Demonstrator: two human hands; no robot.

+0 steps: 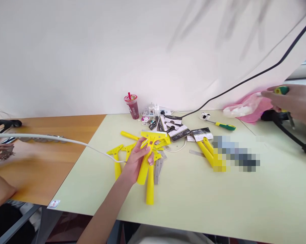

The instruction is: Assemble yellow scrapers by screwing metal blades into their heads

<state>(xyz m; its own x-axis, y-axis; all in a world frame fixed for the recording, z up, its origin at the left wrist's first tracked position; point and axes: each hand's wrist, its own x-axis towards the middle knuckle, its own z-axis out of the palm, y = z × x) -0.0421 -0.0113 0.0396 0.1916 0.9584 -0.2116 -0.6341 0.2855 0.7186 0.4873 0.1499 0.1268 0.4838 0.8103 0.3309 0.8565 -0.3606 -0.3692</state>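
Observation:
My left hand (138, 156) is closed round the handle of a yellow scraper (143, 169), its wide head pointing up and away from me above the table. Beneath and beside it lie several more yellow scrapers (150, 189) in a loose pile. Flat grey metal blades (158, 169) rest next to the pile. Far to the right, my right hand (291, 98) is raised and closed on a screwdriver (282, 90) with a green and yellow handle; part of it is hidden by the fingers. A second green and yellow screwdriver (225, 126) lies on the table.
Black and white package cards (178, 132) lie behind the pile, by a power strip (165, 112). More yellow scrapers (206, 152) lie to the right. A drink cup (134, 107) stands near the wall. A pink bag (254, 108) sits back right. Another person's hand (0, 152) is at left.

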